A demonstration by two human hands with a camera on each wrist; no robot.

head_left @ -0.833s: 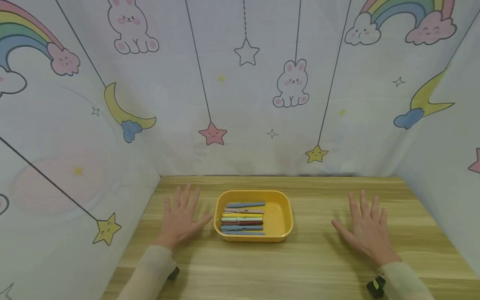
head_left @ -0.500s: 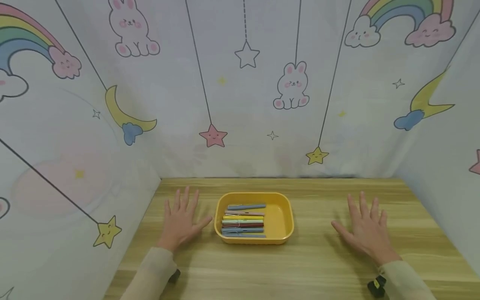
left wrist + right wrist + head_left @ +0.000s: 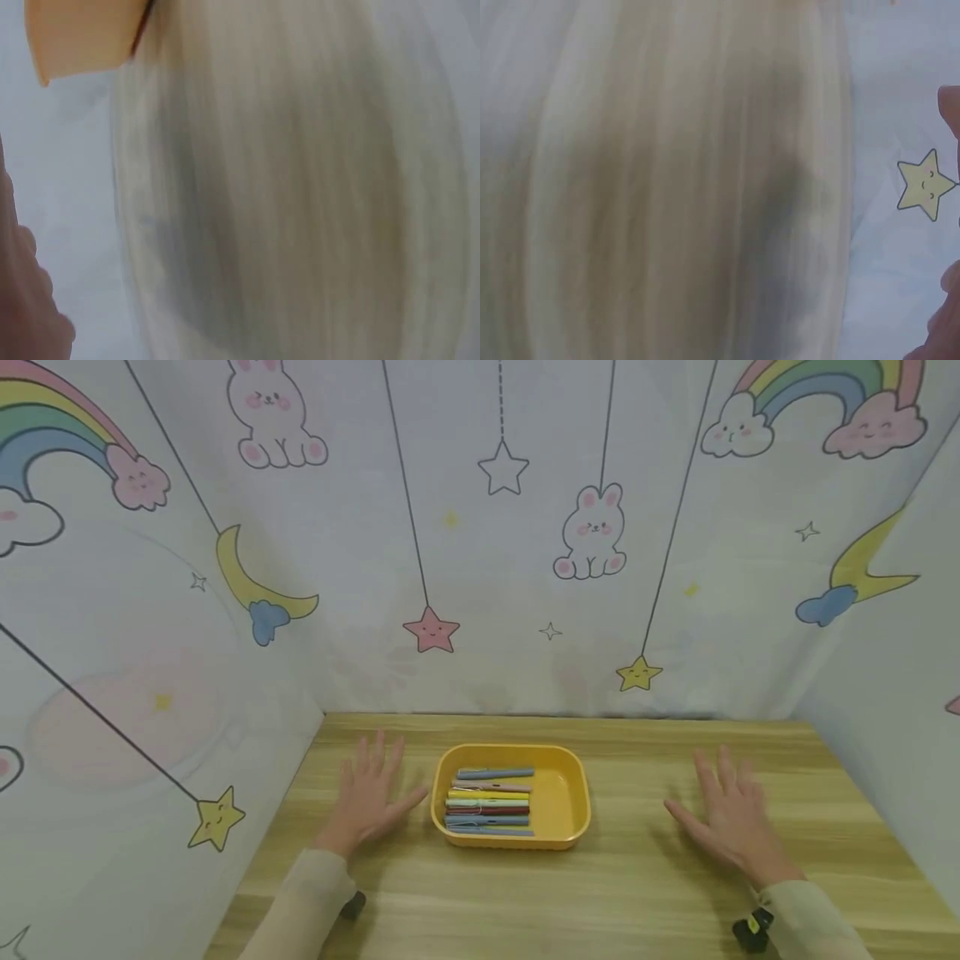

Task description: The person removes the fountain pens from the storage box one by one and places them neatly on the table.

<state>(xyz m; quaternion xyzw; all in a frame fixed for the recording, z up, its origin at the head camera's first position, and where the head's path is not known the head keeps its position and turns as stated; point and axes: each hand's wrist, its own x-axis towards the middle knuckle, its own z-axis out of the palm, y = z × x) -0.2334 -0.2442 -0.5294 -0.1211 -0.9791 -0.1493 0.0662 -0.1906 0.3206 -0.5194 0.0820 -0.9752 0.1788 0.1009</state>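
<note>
My left hand (image 3: 367,802) is spread, palm down, just left of a yellow tray (image 3: 561,842), its thumb tip close to the tray's rim. Well to the right of the tray, my right hand (image 3: 731,818) is spread the same way and holds nothing. Inside the tray several pens (image 3: 487,808) lie side by side toward its left, in blue, pink, yellow, pale green and dark red. The left wrist view catches a corner of the tray (image 3: 86,37) and the edge of the left hand (image 3: 26,300). Fingertips (image 3: 951,109) of the right hand show at that wrist view's right edge.
The wooden tabletop (image 3: 510,902) extends under both hands. White cloth walls (image 3: 480,677) printed with stars, rabbits and rainbows rise at the back and both sides. A black wrist device (image 3: 752,932) sits at the right cuff, another (image 3: 352,906) at the left.
The left hand's fingers have shifted slightly right, and the right hand's fingers are a little blurred by motion. The head view has moved slightly. Tray and pens lie as before.
</note>
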